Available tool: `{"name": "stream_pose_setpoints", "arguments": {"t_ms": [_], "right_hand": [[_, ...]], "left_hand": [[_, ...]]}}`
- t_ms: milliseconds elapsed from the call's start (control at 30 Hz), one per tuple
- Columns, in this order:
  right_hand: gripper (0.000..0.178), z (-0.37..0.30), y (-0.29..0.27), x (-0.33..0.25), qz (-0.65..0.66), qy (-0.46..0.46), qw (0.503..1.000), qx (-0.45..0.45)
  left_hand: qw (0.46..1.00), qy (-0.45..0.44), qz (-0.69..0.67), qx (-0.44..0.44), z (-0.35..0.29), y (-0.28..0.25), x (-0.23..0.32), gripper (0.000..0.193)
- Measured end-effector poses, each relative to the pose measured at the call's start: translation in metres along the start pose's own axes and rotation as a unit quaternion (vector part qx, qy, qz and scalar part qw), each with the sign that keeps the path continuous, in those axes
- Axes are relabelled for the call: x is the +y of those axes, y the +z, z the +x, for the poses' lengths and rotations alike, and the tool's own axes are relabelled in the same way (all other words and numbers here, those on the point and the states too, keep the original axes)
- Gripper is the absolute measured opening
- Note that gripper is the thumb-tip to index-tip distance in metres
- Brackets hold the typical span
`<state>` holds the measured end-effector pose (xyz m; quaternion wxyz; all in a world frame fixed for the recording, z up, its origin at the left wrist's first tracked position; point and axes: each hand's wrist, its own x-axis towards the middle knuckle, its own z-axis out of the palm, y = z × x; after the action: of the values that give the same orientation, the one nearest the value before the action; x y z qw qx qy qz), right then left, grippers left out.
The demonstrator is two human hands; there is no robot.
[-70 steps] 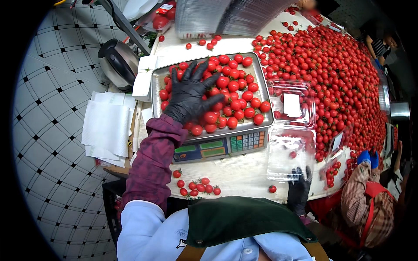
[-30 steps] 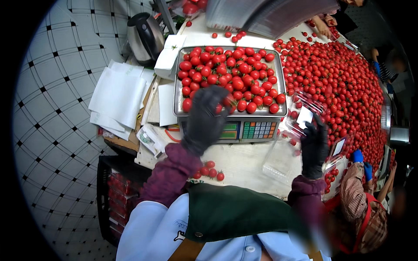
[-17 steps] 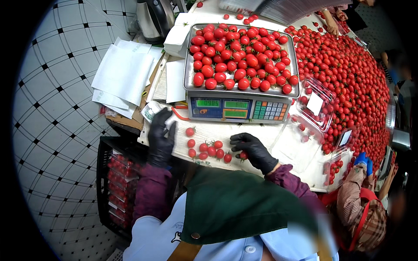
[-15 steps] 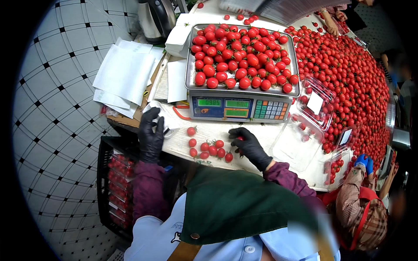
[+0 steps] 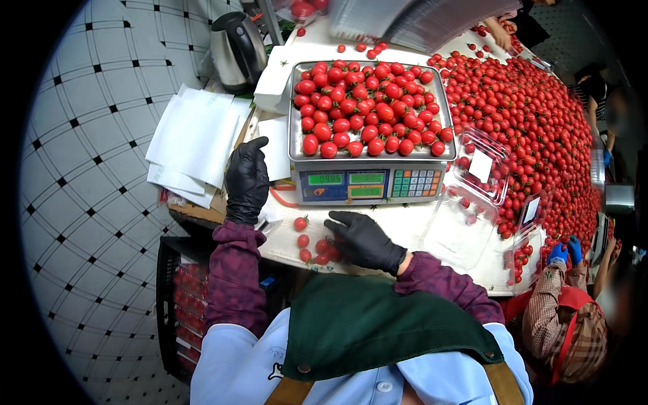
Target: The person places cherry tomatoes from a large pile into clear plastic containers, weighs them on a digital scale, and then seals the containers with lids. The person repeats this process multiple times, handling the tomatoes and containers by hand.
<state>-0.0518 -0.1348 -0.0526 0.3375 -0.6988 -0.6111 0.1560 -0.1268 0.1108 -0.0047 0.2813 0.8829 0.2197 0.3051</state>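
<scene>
Black gloves cover both my hands. My left hand (image 5: 248,177) is raised left of the scale, beside a white sheet (image 5: 273,152). Its fingers are curled, and whatever may be inside them is hidden. My right hand (image 5: 368,241) reaches left over a few loose cherry tomatoes (image 5: 304,241) at the table's front edge. Its fingers are stretched out and partly cover the tomatoes. Behind stands a digital scale (image 5: 317,192), its metal tray (image 5: 371,162) heaped with cherry tomatoes (image 5: 364,108). A crumpled white piece (image 5: 270,219) lies by my left wrist.
Right of the scale spreads a large tomato pile (image 5: 540,135), with clear plastic boxes (image 5: 459,233) before it. White papers (image 5: 196,135) and a kettle (image 5: 236,50) stand left. A black crate (image 5: 165,304) holds packed boxes below. A blue-gloved co-worker (image 5: 557,310) works at right.
My left hand has moved up, away from the white piece, and its fingers have curled. The right hand has shifted left and down over the loose tomatoes. The view has tilted slightly.
</scene>
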Motion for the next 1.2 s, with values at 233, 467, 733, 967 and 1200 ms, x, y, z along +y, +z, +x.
{"name": "stream_pose_setpoints", "arguments": {"t_ms": [233,467,733,967,1200], "right_hand": [[0.043,0.086,-0.125,0.036,-0.188,0.051,0.946,0.258],[0.050,0.156,-0.109,0.072,-0.310,0.002,0.940,0.140],[0.029,0.156,-0.111,0.070,-0.318,0.058,0.943,0.080],[0.024,0.159,-0.115,0.088,-0.170,0.101,0.972,0.125],[0.036,0.121,-0.120,0.030,0.165,0.049,0.967,0.187]], "left_hand": [[0.978,0.103,0.153,-0.101,0.020,0.045,0.044,0.052],[0.963,0.003,0.200,-0.179,0.028,0.064,0.055,0.066],[0.962,-0.015,0.227,-0.150,0.031,0.072,0.067,0.049],[0.951,0.033,0.287,-0.113,0.029,0.073,0.062,0.039],[0.947,0.048,0.306,-0.084,0.025,0.078,0.046,0.035]]}}
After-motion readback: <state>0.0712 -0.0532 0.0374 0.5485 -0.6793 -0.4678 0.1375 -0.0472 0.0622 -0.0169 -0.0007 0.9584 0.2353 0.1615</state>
